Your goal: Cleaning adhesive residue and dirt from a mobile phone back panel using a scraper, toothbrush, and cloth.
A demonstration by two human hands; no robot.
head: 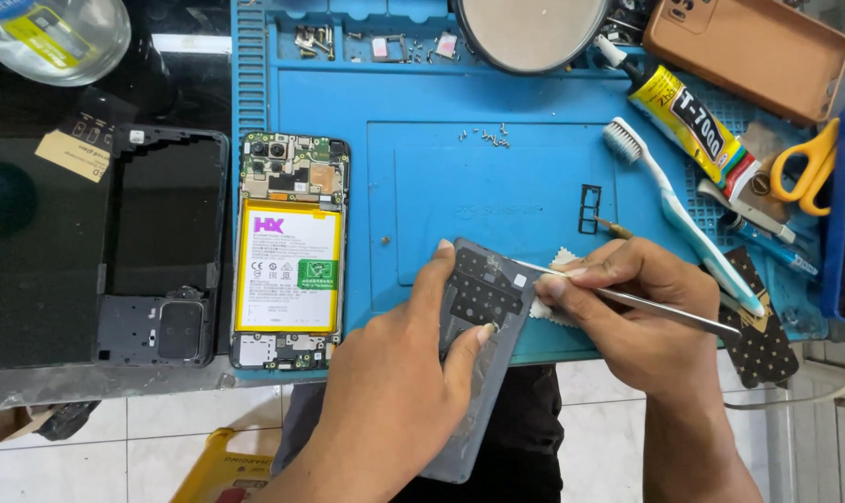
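Fingers of the left hand (394, 373) clasp a grey phone back cover (483, 307) at the near edge of the blue work mat (422, 112) — thumb and forefinger pinching its sides. Right hand (641, 307) pinches metal tweezers (627, 300), tips touching the cover's top edge. Just beside lies a white cloth (557, 261); farther left, an opened phone (290, 251) with its battery showing, and a black frame (162, 247).

An opened phone (290, 251) with yellow battery is lying on the blue mat (534, 140), beside a black frame (162, 247). Toothbrush (669, 200), glue tube (688, 121), yellow scissors (809, 163) and loose screws (492, 137) are being kept nearby.
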